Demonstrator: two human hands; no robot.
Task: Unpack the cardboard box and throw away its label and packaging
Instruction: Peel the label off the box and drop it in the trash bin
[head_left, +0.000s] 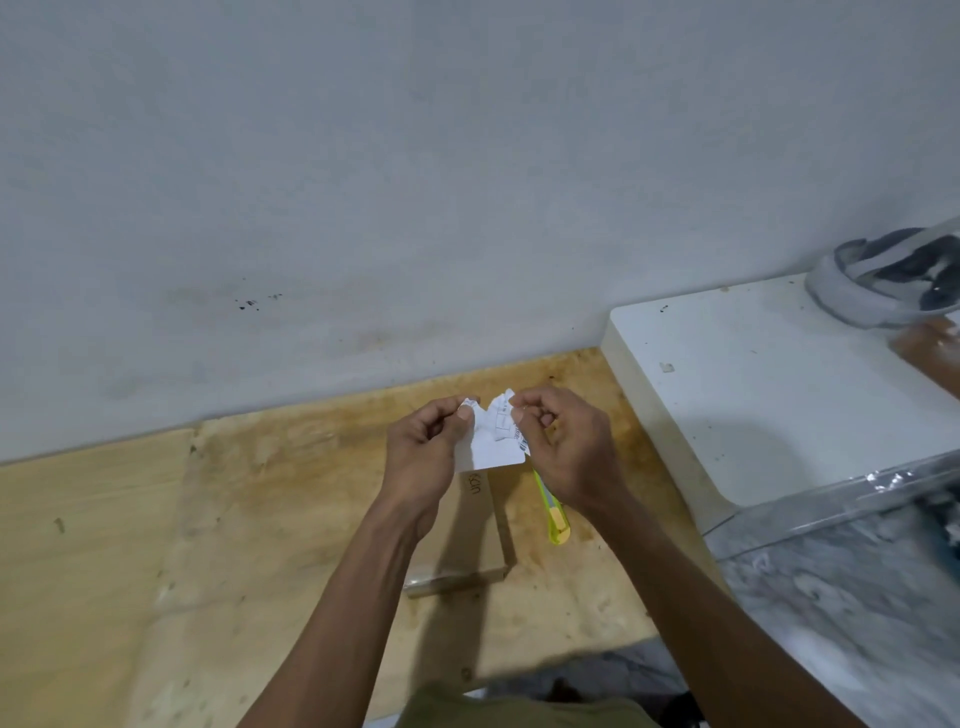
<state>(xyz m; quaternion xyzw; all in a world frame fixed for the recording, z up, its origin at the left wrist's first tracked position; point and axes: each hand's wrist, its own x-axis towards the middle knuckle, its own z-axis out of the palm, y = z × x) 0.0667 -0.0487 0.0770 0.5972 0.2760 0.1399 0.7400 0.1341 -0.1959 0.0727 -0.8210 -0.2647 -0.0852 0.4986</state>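
A white printed label (493, 441) is held up between both hands above the wooden table (260, 519). My left hand (423, 452) pinches its upper left edge and my right hand (566, 447) pinches its upper right edge; the top of the paper is torn and crumpled between them. Below the hands a flat brown cardboard box (475, 535) lies on the table, partly hidden by my left forearm. A yellow-green utility knife (553, 514) lies just right of the box, its upper end hidden under my right hand.
A grey wall (415, 182) rises right behind the table. To the right stands a white block or cabinet top (753, 389) with a grey bundled item (883, 280) on its far corner. A clear plastic bin (857, 545) sits at the lower right.
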